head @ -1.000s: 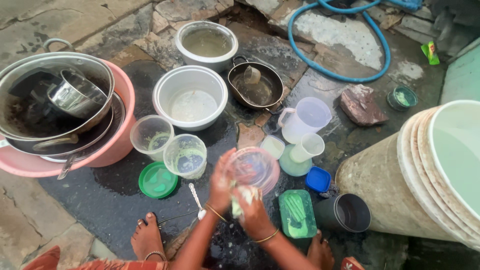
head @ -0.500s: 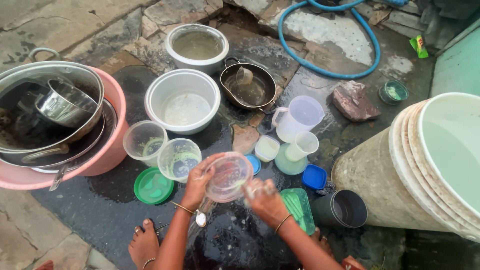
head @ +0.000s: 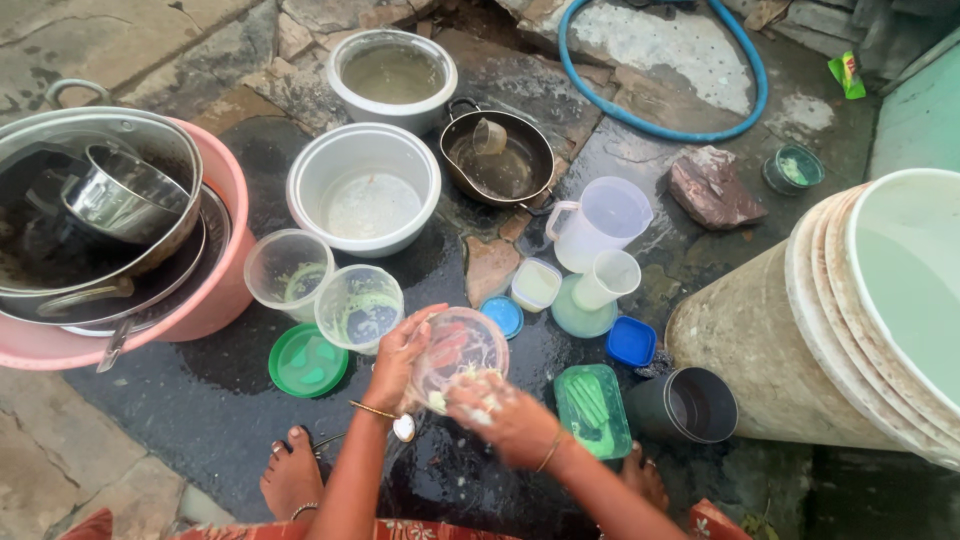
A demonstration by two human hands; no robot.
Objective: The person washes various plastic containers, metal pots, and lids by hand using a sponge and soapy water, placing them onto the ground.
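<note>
My left hand (head: 393, 357) grips the rim of a clear round plastic container (head: 462, 345), tilted on its side over the wet stone ground. My right hand (head: 498, 415), covered in white soap foam, presses against the container's lower edge from the right; what it holds is hidden by foam. Two more clear plastic containers (head: 358, 305) with green soapy residue stand just left of my hands, and a green lid (head: 306, 361) lies below them. A spoon (head: 403, 427) rests on the ground under my left wrist.
A pink tub (head: 222, 290) of steel pots sits at left. White bowl (head: 364, 187), dark wok (head: 498, 157), clear jug (head: 600, 220), cup, blue lids (head: 632, 341), green box (head: 592, 408), dark cup (head: 684, 405) surround me. Large white buckets (head: 850, 330) stand right; a blue hose (head: 660, 125) loops behind.
The clear container has tilted and turned in my hands. My right hand moved from the container's right side down to its lower edge, now foamy.
</note>
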